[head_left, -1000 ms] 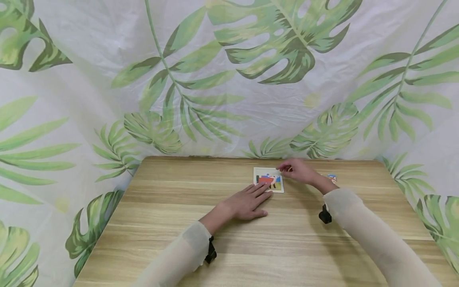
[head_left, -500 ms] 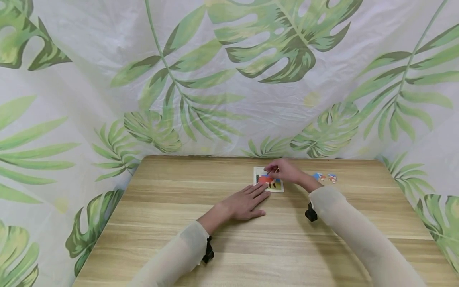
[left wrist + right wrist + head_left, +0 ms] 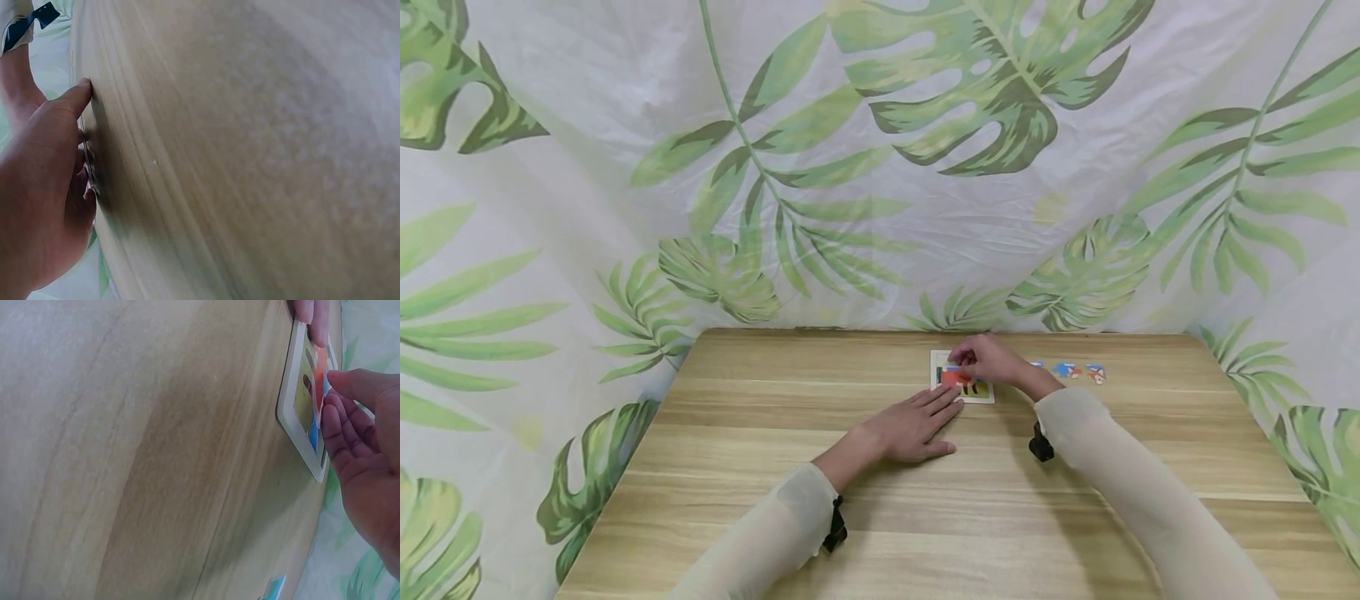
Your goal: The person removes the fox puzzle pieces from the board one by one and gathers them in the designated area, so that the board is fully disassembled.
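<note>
A small square jigsaw puzzle (image 3: 934,365) with a white frame lies near the far edge of the table, its picture red, blue and yellow-green. My left hand (image 3: 916,427) lies flat, palm down, its fingertips resting on the near part of the puzzle. Over the upper part of it, my right hand (image 3: 992,363) pinches a puzzle piece (image 3: 325,392) between thumb and fingers; only a sliver of that piece shows in the right wrist view. Beyond my right hand (image 3: 365,428), left fingertips (image 3: 319,328) press on the picture. The left wrist view shows the left hand (image 3: 47,181) low against the tabletop.
Right of the puzzle lie loose puzzle pieces (image 3: 1066,371) in blue, white and orange, one partly behind the right wrist. The wooden table (image 3: 760,400) meets a leaf-print cloth (image 3: 820,208) at its far edge. A black wrist camera (image 3: 836,527) sits at each cuff.
My right hand has moved left from the puzzle's upper right corner to over its upper middle, uncovering loose pieces on the right. The left hand has stayed nearly still.
</note>
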`<state>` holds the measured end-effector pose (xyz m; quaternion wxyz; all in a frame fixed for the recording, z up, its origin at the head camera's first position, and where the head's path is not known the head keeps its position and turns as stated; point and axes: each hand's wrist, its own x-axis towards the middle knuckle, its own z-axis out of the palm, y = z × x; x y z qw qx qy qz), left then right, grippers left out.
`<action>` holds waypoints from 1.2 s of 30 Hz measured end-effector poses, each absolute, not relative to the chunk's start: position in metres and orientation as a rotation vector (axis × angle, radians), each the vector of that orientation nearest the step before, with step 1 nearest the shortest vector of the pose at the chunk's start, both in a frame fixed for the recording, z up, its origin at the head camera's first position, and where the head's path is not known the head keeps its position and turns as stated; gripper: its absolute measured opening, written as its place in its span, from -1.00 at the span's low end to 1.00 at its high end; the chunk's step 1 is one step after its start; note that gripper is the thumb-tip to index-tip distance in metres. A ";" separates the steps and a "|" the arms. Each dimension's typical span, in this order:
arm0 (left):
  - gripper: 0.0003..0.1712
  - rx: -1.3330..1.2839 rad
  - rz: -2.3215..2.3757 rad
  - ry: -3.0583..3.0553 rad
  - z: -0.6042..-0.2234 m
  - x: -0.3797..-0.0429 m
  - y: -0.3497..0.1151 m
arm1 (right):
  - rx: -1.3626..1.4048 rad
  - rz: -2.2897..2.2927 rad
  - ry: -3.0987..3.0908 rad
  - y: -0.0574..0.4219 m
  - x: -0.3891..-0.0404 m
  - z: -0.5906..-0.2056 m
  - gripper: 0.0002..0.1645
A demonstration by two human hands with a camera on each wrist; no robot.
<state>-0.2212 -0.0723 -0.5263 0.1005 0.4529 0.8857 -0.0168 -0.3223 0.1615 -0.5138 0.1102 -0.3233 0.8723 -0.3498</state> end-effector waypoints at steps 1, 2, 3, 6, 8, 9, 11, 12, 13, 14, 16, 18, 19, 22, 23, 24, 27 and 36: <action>-0.10 1.337 -0.050 2.617 -0.526 -0.221 -0.072 | -0.956 -1.021 2.564 0.161 -0.323 -0.514 -0.75; -0.10 1.336 -0.050 2.617 -0.527 -0.221 -0.072 | -0.963 -1.012 2.566 0.160 -0.323 -0.514 -0.75; -0.10 1.334 -0.050 2.615 -0.527 -0.221 -0.072 | -0.968 -1.007 2.566 0.160 -0.323 -0.514 -0.75; -0.09 1.339 -0.054 2.618 -0.527 -0.221 -0.072 | -0.967 -1.003 2.552 0.158 -0.324 -0.515 -0.76; -0.09 1.344 -0.053 2.618 -0.527 -0.221 -0.073 | -0.954 -1.012 2.520 0.157 -0.325 -0.514 -0.76; -0.09 1.347 -0.054 2.616 -0.527 -0.221 -0.073 | -0.950 -1.013 2.506 0.157 -0.325 -0.514 -0.75; -0.09 1.351 -0.047 2.613 -0.528 -0.221 -0.073 | -0.949 -1.007 2.480 0.156 -0.326 -0.513 -0.74; -0.09 1.352 -0.043 2.610 -0.527 -0.221 -0.073 | -0.952 -1.004 2.464 0.156 -0.325 -0.512 -0.74; -0.09 1.355 -0.041 2.611 -0.528 -0.221 -0.073 | -0.958 -0.996 2.456 0.156 -0.325 -0.512 -0.73; -0.09 1.356 -0.039 2.611 -0.528 -0.221 -0.073 | -0.964 -0.987 2.451 0.155 -0.325 -0.511 -0.72; -0.09 1.359 -0.036 2.611 -0.529 -0.222 -0.073 | -0.972 -0.974 2.444 0.155 -0.325 -0.510 -0.71; -0.09 1.365 -0.043 2.612 -0.529 -0.222 -0.073 | -0.973 -0.967 2.436 0.154 -0.325 -0.509 -0.69; -0.09 1.370 -0.049 2.616 -0.529 -0.222 -0.073 | -0.973 -0.960 2.435 0.154 -0.325 -0.508 -0.68; -0.09 1.380 -0.074 2.617 -0.528 -0.222 -0.073 | -0.967 -0.950 2.430 0.153 -0.326 -0.508 -0.66; -0.09 1.380 -0.078 2.617 -0.528 -0.222 -0.072 | -0.967 -0.943 2.434 0.152 -0.326 -0.508 -0.66; -0.09 1.380 -0.080 2.616 -0.528 -0.222 -0.072 | -0.964 -0.940 2.436 0.152 -0.326 -0.508 -0.66; -0.09 1.380 -0.084 2.613 -0.529 -0.222 -0.072 | -0.965 -0.938 2.431 0.151 -0.327 -0.509 -0.68; -0.09 1.401 -0.071 2.616 -0.526 -0.223 -0.072 | -0.967 -1.010 2.409 0.148 -0.326 -0.510 -0.72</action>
